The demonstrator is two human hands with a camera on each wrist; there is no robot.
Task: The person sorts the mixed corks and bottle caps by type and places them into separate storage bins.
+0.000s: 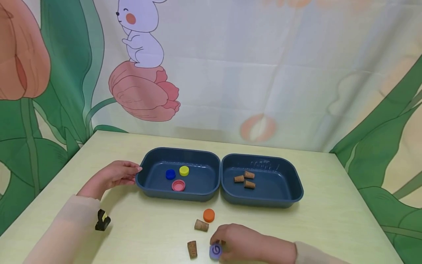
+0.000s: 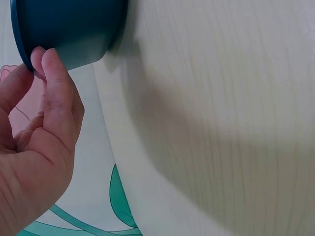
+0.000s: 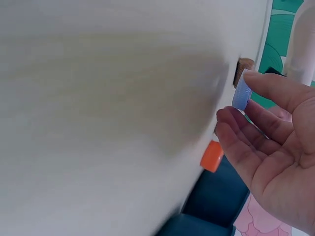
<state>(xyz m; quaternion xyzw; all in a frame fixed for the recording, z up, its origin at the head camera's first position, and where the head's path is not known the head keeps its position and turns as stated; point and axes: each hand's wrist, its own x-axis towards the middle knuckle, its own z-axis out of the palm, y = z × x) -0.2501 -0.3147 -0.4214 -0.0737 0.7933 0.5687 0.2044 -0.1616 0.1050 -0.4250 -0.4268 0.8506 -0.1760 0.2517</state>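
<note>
At the near edge of the view, my right hand (image 1: 242, 242) pinches a light purple bottle cap (image 1: 215, 252) marked with a dark spiral. The right wrist view shows this cap (image 3: 241, 93) on edge between thumb and fingers. My left hand (image 1: 123, 172) grips the left end of a dark blue tray (image 1: 178, 196), thumb and fingers at its rim (image 2: 22, 44). Inside that tray lie a blue cap (image 1: 170, 174), a yellow cap (image 1: 184, 171) and a pink cap (image 1: 178, 185). Left of my right hand are two corks, one upright-looking (image 1: 192, 249) and one sideways (image 1: 201, 225), beside an orange cap (image 1: 208, 215).
A second dark blue tray (image 1: 263, 202) stands against the first one's right end, with three corks (image 1: 249, 184) in it. Behind the pale wooden table (image 1: 329, 220) hangs a printed curtain (image 1: 211, 91). A small black clip-like object (image 1: 102, 220) is at the left sleeve.
</note>
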